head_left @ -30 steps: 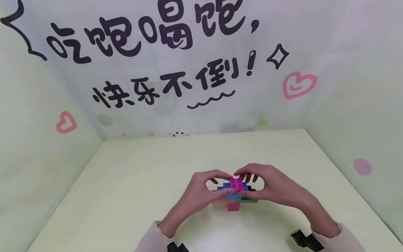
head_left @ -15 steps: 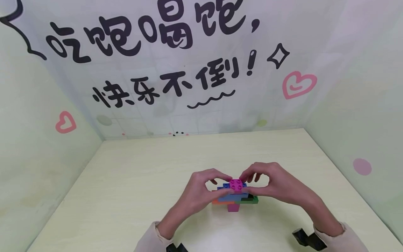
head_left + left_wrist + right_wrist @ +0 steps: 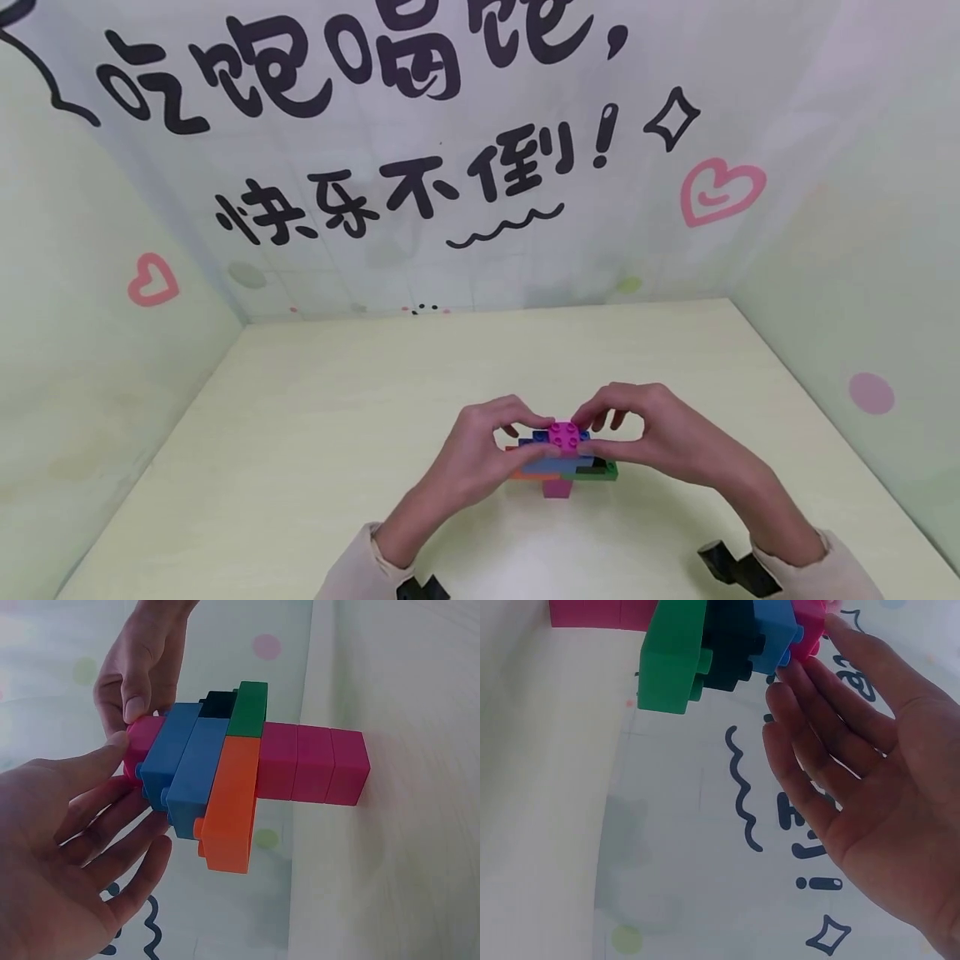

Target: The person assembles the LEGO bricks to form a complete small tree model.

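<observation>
A toy building-block structure stands upright on the table, widening above a narrow column of pink bricks (image 3: 315,763). Over the column lie an orange brick (image 3: 231,810) and a green brick (image 3: 248,709) side by side, then blue bricks (image 3: 196,769) with a dark brick (image 3: 731,645) on the right. A small pink brick (image 3: 564,437) with studs tops it. My left hand (image 3: 467,454) pinches this top brick between thumb and forefinger at its left side. From the right, my right hand (image 3: 663,433) pinches it too, with the other fingers off the blocks.
The pale wooden table (image 3: 315,433) carries the structure toward its front right. White printed walls (image 3: 360,275) enclose the back and both sides. Dark straps with small black parts (image 3: 738,569) sit at the wrists.
The right fingers have shifted slightly right on the top pink brick, exposing more of its studs. The left hand keeps nearly the same pose. The head view has tilted a little.
</observation>
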The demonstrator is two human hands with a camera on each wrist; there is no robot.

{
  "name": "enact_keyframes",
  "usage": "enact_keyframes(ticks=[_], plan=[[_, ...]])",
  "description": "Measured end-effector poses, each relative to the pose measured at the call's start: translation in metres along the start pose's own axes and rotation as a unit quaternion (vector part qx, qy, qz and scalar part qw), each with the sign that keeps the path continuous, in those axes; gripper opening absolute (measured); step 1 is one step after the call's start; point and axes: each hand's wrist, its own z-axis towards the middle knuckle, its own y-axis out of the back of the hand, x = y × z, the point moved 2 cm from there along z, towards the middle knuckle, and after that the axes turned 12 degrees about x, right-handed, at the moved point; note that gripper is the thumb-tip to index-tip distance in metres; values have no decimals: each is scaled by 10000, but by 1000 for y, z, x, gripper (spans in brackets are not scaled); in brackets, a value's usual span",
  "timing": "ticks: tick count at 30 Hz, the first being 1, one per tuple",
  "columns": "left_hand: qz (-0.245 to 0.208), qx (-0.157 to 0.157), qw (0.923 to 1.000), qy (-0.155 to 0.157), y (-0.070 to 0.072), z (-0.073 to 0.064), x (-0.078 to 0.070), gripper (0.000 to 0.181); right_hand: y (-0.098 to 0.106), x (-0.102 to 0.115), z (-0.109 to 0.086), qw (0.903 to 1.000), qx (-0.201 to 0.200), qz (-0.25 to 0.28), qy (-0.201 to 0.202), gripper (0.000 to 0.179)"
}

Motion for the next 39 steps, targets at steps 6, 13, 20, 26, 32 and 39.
enact_keyframes(ticks=[6, 13, 20, 26, 32, 39], plan=[[160, 107, 9996, 228, 3, -3, -2, 26, 0, 3, 4, 9999, 27, -38, 101, 23], [1304, 859, 9829, 980, 17, -10, -3, 56, 7, -16, -8, 9929, 782, -104, -892, 52], [1747, 1736, 9550, 1650, 22, -16, 9, 30, 6, -26, -15, 9781, 1520, -220, -1404, 38], [1295, 1647, 9635, 1666, 24, -15, 17, 24, 4, -29, -10, 9807, 1426, -179, -1324, 28], [-240, 349, 9746, 2199, 29, -14, 37, 20, 2, -47, -4, 9834, 364, 680, -1645, 27], [-917, -660, 9514, 2866, 11, -11, 68, 14, -25, -77, 7, 9458, -400, 1677, -2752, 27]])
